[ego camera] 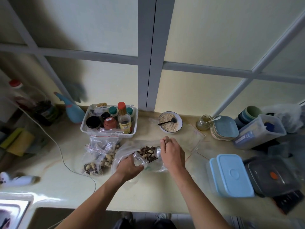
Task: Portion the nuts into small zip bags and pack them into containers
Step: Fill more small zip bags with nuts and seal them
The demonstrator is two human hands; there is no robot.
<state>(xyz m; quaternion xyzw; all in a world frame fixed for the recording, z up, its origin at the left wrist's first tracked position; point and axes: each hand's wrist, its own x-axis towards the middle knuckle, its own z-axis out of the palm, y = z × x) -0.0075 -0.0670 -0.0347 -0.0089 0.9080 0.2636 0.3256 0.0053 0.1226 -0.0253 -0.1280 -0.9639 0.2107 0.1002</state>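
Holding spoon (157, 152) over nuts (146, 150), right fingers (165, 142).

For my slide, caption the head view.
Right hand spoons nuts from the big bag while left hand holds a small zip bag.

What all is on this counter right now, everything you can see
big bag: one, clear, centre, holding nuts
spoon: one, metal, in big bag
small bag: one, clear, at big bag's mouth
filled bags: several, clear, left of big bag
empty bags: clear, exact count unclear, right of the hands
basket: one, white, holding bottles and jars
bowl: one, white, oats and a black spoon inside
jar: one, glass, right of bowl
plates: stack, blue, right
containers: two, blue lids, right front
left hand: holds small bag
right hand: holds spoon
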